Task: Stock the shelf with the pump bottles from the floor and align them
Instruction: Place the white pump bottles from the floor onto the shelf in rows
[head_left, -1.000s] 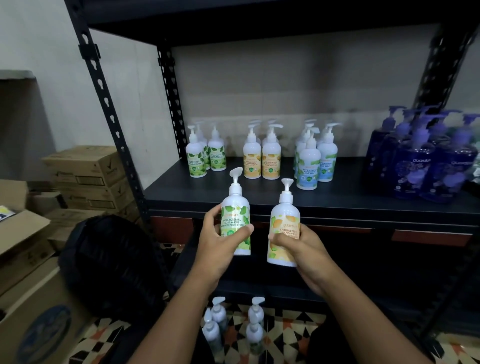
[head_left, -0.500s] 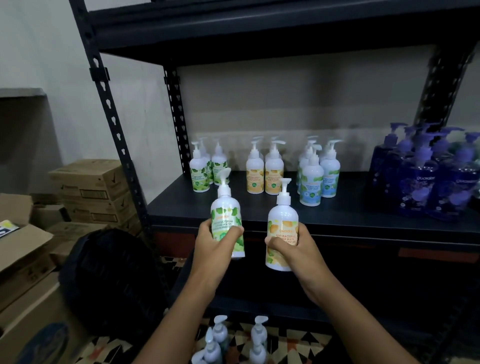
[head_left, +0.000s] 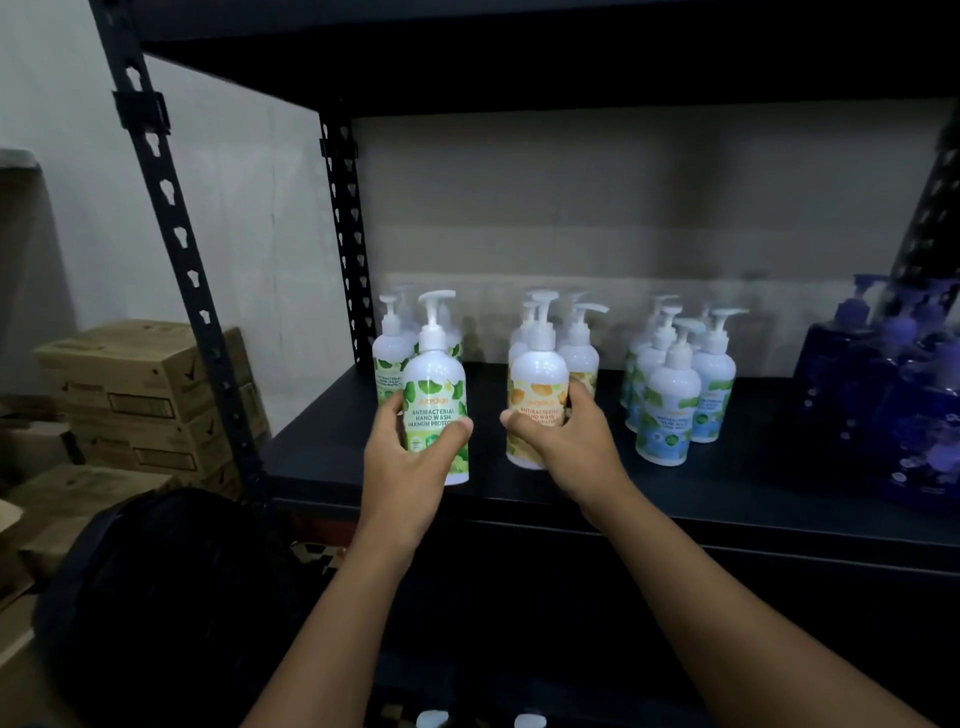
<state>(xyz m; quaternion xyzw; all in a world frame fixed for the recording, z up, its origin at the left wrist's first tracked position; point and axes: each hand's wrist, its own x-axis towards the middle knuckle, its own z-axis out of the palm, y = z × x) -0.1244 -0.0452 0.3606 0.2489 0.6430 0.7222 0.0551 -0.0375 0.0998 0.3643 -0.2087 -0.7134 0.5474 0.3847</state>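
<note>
Head view: left hand (head_left: 408, 467) grips green bottle (head_left: 434, 376), right hand (head_left: 571, 441) orange bottle (head_left: 537, 379).

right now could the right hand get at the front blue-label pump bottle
Probably not yet: the right hand has its grip full with the orange-label pump bottle. The way looks free, with bare shelf between it and the front blue-label pump bottle.

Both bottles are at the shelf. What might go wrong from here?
The green bottle in the left grip sits close in front of the green row; pushing it back may topple those. The orange bottle in the right grip is as close to the orange row, so pump heads may snag. Both are near the front edge of the shelf; released here, one might tip off.
</note>
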